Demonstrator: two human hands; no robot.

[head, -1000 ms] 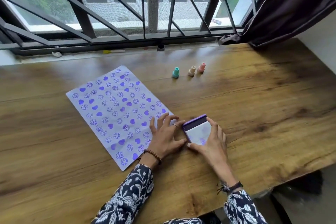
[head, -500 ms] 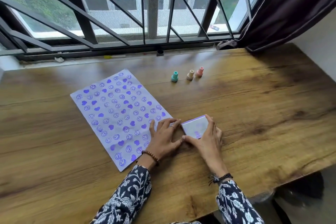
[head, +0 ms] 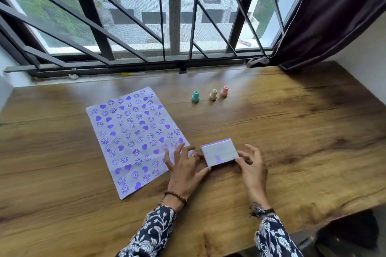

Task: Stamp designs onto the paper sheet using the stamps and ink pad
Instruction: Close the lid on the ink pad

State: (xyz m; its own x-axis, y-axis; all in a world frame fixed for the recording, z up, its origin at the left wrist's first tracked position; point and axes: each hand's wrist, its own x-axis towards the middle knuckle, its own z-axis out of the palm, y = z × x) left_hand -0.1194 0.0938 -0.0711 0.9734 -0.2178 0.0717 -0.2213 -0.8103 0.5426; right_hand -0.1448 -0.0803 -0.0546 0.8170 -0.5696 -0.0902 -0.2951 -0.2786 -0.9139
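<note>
A white paper sheet (head: 133,137) covered with purple smiley and heart prints lies at an angle on the wooden table (head: 292,131). To its right sits the ink pad (head: 219,152), its white lid down and stained purple. My left hand (head: 184,168) has its fingers spread over the sheet's right corner, thumb tip touching the pad's near left corner. My right hand (head: 253,166) is open beside the pad, fingertips touching its right end. Three small stamps stand farther back: teal (head: 195,96), beige (head: 213,94) and pink (head: 224,91).
A barred window (head: 173,16) and its sill run along the table's far edge. A dark curtain (head: 334,10) hangs at the right, over the table's far right corner. The table's near edge drops off at the lower right.
The ink pad's lid, tilted up a second ago, now lies flat and closed. Both hands have slid off its top to its ends, fingers spreading. The view has tilted up slightly.
</note>
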